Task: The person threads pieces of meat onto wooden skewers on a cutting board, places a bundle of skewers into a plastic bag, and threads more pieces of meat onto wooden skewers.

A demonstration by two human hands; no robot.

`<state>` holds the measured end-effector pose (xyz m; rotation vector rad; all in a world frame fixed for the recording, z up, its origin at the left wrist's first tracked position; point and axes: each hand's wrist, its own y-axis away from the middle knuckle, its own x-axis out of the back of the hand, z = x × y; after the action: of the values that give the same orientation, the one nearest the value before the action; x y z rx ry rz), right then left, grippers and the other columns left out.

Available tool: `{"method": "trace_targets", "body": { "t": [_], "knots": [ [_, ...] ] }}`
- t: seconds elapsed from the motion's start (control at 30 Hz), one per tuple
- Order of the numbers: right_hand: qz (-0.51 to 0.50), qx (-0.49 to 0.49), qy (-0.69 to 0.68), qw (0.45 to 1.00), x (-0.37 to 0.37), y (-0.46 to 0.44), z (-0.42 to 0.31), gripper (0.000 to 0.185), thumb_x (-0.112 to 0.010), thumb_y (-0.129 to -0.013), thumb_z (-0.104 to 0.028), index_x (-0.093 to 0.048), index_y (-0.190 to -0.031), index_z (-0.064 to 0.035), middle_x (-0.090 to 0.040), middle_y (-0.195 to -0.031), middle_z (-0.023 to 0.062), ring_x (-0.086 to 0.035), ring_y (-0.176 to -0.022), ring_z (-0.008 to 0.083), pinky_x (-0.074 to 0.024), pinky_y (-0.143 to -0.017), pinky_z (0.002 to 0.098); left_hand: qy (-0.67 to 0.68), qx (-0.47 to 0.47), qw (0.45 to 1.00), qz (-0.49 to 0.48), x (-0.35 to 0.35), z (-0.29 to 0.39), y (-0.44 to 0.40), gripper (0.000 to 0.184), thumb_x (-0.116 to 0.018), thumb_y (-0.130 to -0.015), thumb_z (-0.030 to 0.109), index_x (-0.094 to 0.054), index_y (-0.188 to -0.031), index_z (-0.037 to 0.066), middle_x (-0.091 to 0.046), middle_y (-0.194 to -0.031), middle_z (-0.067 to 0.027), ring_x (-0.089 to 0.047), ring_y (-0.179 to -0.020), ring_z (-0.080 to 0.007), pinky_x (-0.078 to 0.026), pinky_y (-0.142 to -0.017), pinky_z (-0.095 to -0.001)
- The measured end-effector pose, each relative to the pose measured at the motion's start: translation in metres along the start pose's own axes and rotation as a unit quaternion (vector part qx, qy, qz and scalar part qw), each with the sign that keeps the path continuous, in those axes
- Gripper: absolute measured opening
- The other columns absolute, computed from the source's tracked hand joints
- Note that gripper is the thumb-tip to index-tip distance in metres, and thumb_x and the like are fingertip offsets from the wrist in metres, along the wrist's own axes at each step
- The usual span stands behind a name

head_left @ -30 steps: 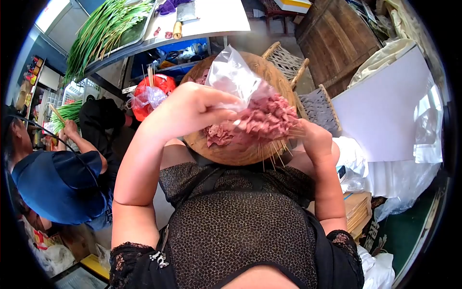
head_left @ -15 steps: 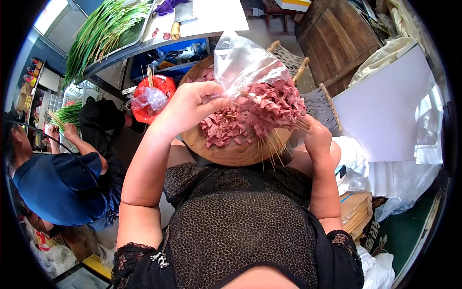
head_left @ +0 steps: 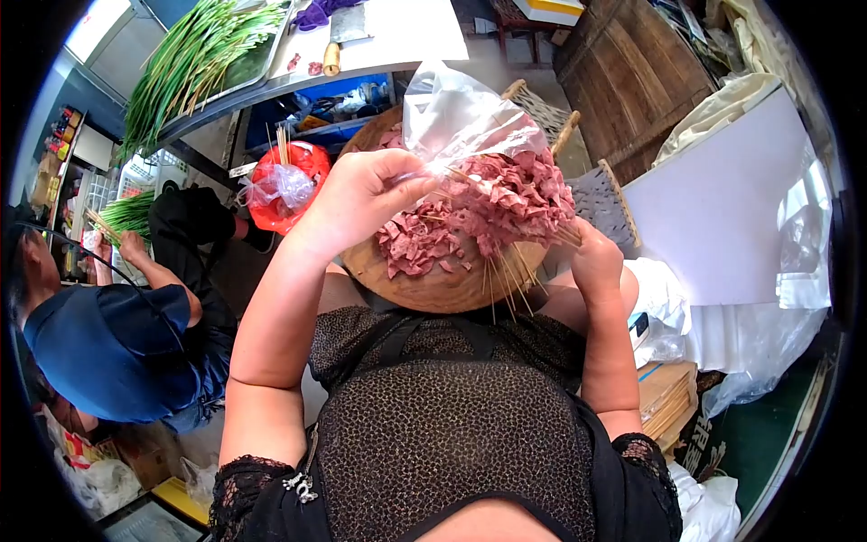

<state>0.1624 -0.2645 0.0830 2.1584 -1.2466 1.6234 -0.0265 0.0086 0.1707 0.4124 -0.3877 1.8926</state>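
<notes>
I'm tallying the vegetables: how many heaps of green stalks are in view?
2: a large heap on the tray at upper left, and a smaller heap in front of the co-worker in blue. Others may be hidden.

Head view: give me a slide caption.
Left grip on a clear plastic bag, right grip on meat skewers over a wooden block.

Thin, pinkish-red folds of meat [head_left: 524, 194] are threaded in a dense bunch on thin skewers [head_left: 508, 275], whose bare ends are left jutting toward the near and right edges of the round wooden board [head_left: 397, 285]. Its far end is partly covered by a clear, crumpled plastic bag [head_left: 461, 113]. More folds are heaped toward the left edge.
</notes>
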Motion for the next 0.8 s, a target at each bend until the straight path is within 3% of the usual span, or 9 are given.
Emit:
{"method": "trace_targets", "body": {
  "t": [0.23, 0.33, 0.4, 0.47, 0.57, 0.63, 0.7, 0.77, 0.8],
  "knots": [
    [0.001, 0.004, -0.015, 1.000, 0.005, -0.001, -0.006, 0.020, -0.052, -0.080, -0.007, -0.063, -0.096, -0.0145, -0.064, -0.084, 0.0091, -0.062, -0.076, 0.0279, -0.0484, -0.062, 0.0334, 0.025, -0.024, 0.998, 0.050, -0.004, -0.005, -0.001, 0.016, -0.064, -0.086, 0.011, -0.064, -0.095, -0.001, -0.062, -0.073, 0.0011, -0.055, -0.068, -0.0033, -0.046, -0.061, -0.0191],
    [-0.016, -0.005, -0.021, 1.000, 0.005, -0.002, -0.008, 0.021, -0.052, -0.080, -0.007, -0.063, -0.097, -0.0153, -0.064, -0.084, 0.0097, -0.062, -0.076, 0.0280, -0.0484, -0.062, 0.0341, 0.038, -0.063, 0.987, 0.146, -0.013, 0.000, -0.001, 0.014, -0.067, -0.082, 0.015, -0.066, -0.090, 0.002, -0.063, -0.068, -0.0047, -0.057, -0.060, -0.0084, -0.046, -0.056, -0.0233],
    [-0.029, -0.011, -0.024, 0.999, 0.002, -0.002, -0.007, 0.022, -0.052, -0.080, -0.008, -0.063, -0.097, -0.0158, -0.064, -0.084, 0.0101, -0.062, -0.077, 0.0282, -0.0483, -0.063, 0.0348, -0.103, -0.231, 0.951, 0.176, -0.020, 0.009, 0.001, 0.015, -0.068, -0.080, 0.008, -0.067, -0.093, 0.000, -0.067, -0.078, -0.0072, -0.062, -0.067, -0.0090, -0.049, -0.058, -0.0232],
    [-0.035, -0.014, -0.021, 0.999, -0.003, -0.004, -0.006, 0.023, -0.051, -0.081, -0.008, -0.063, -0.098, -0.0163, -0.065, -0.084, 0.0109, -0.062, -0.079, 0.0291, -0.0481, -0.065, 0.0363, -0.119, -0.319, 0.926, 0.163, -0.034, 0.024, 0.002, 0.014, -0.071, -0.075, 0.006, -0.067, -0.088, 0.001, -0.066, -0.075, -0.0119, -0.064, -0.065, -0.0212, -0.050, -0.058, -0.0274],
    [-0.095, -0.074, -0.017, 0.993, -0.004, -0.009, -0.011, 0.026, -0.047, -0.088, -0.014, -0.064, -0.106, -0.0091, -0.067, -0.094, 0.0118, -0.064, -0.084, 0.0208, -0.0474, -0.074, 0.0286, -0.133, -0.354, 0.904, 0.200, -0.051, 0.021, -0.002, 0.013, -0.071, -0.075, 0.006, -0.067, -0.087, 0.003, -0.065, -0.073, -0.0090, -0.063, -0.062, -0.0203, -0.049, -0.055, -0.0285],
    [-0.100, -0.085, -0.008, 0.991, -0.011, -0.009, -0.011, 0.025, -0.049, -0.087, -0.017, -0.064, -0.105, -0.0089, -0.067, -0.092, 0.0120, -0.064, -0.083, 0.0210, -0.0473, -0.074, 0.0291, -0.237, -0.420, 0.835, 0.265, -0.055, 0.018, -0.005, 0.017, -0.068, -0.074, 0.014, -0.064, -0.090, 0.009, -0.054, -0.061, -0.0023, -0.056, -0.052, -0.0154, -0.043, -0.045, -0.0292],
    [-0.108, -0.095, 0.003, 0.990, -0.013, -0.011, -0.009, 0.025, -0.050, -0.087, -0.019, -0.065, -0.104, -0.0086, -0.067, -0.090, 0.0121, -0.064, -0.081, 0.0211, -0.0472, -0.074, 0.0295, -0.294, -0.406, 0.851, 0.157, -0.069, 0.020, 0.007, 0.022, -0.065, -0.075, 0.017, -0.063, -0.095, 0.009, -0.054, -0.062, -0.0002, -0.054, -0.051, -0.0141, -0.042, -0.045, -0.0279],
    [-0.116, -0.134, -0.014, 0.984, -0.014, -0.017, -0.008, 0.022, -0.053, -0.082, -0.018, -0.064, -0.102, -0.0153, -0.063, -0.089, 0.0175, -0.060, -0.084, 0.0336, -0.0471, -0.069, 0.0400, -0.371, -0.316, 0.872, 0.046, -0.095, 0.012, 0.019, 0.037, -0.065, -0.077, 0.023, -0.057, -0.108, 0.007, -0.054, -0.066, -0.0005, -0.055, -0.051, -0.0155, -0.044, -0.046, -0.0290],
    [-0.115, -0.134, -0.015, 0.984, -0.015, -0.019, -0.007, 0.022, -0.053, -0.082, -0.018, -0.064, -0.102, -0.0153, -0.063, -0.089, 0.0175, -0.060, -0.084, 0.0336, -0.0471, -0.069, 0.0400, -0.386, -0.217, 0.896, -0.037, -0.103, 0.015, 0.022, 0.046, -0.063, -0.078, 0.021, -0.050, -0.118, 0.004, -0.057, -0.079, -0.0069, -0.058, -0.058, -0.0209, -0.048, -0.050, -0.0331]
  ]
}}
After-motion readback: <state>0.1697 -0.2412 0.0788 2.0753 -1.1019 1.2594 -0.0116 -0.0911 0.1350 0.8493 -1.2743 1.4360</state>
